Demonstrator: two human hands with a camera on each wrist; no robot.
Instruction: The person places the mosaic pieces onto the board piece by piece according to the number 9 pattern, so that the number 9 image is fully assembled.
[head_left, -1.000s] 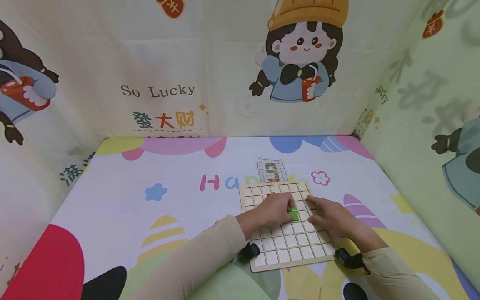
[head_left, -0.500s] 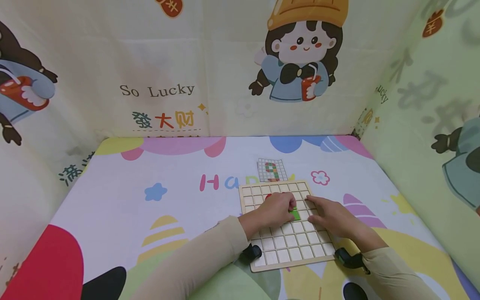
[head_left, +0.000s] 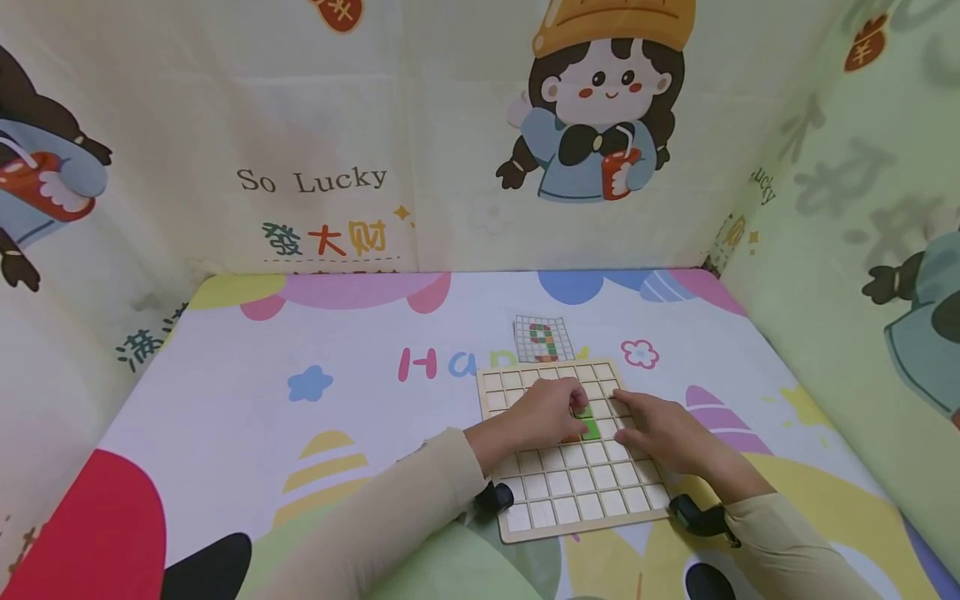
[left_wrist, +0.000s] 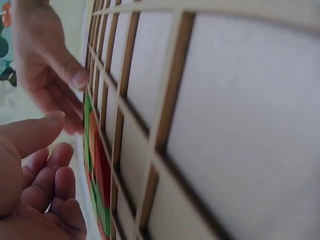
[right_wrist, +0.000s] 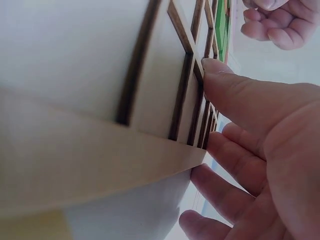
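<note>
A wooden grid board point(head_left: 585, 527) with white square cells lies on the table. My left hand point(head_left: 534, 413) is over its middle, thumb and fingertips beside two green tiles point(head_left: 591, 429). In the left wrist view the thumb stands apart from the loosely curled fingers, with nothing showing between them. Past them, a red tile point(left_wrist: 103, 170) and more green and orange ones sit in the cells. My right hand point(head_left: 671, 429) rests at the board's right side, its thumb point(right_wrist: 235, 87) on the grid and its fingers relaxed along the edge. The left hand hides part of the tiles in the head view.
Behind the board's far edge lies a small gridded card point(head_left: 543, 340) with a coloured figure like a 9. A patterned cloth point(head_left: 225, 417) covers the table, and printed curtains point(head_left: 450, 125) stand at the back and sides. Each wrist carries a black camera.
The left hand dips slightly, then lifts and shifts a little back and left, uncovering more of the green tiles. The right hand stays where it was.
</note>
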